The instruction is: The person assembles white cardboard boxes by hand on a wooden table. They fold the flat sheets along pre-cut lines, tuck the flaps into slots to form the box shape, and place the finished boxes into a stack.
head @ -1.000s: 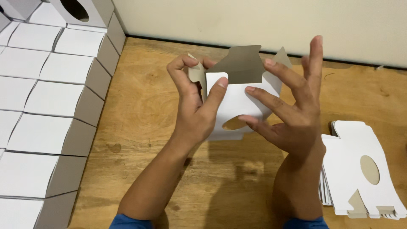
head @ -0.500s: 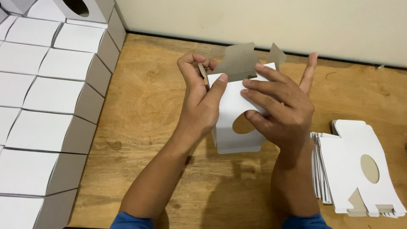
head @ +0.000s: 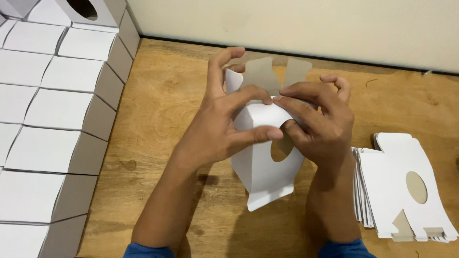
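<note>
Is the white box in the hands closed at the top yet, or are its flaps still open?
Open. The white box has grey flaps standing up at the far end, while the left hand and right hand hold it.

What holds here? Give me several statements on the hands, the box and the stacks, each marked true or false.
1. Both hands hold one white box above the wooden table. True.
2. The box has an oval hole in its side. True.
3. The left hand lies flat on the table. False: it grips the box, fingers over the top.
4. The stack of flat cartons lies left of the hands. False: it lies to the right, beside the right hand.
5. Rows of made-up boxes stand on the left. True.
</note>
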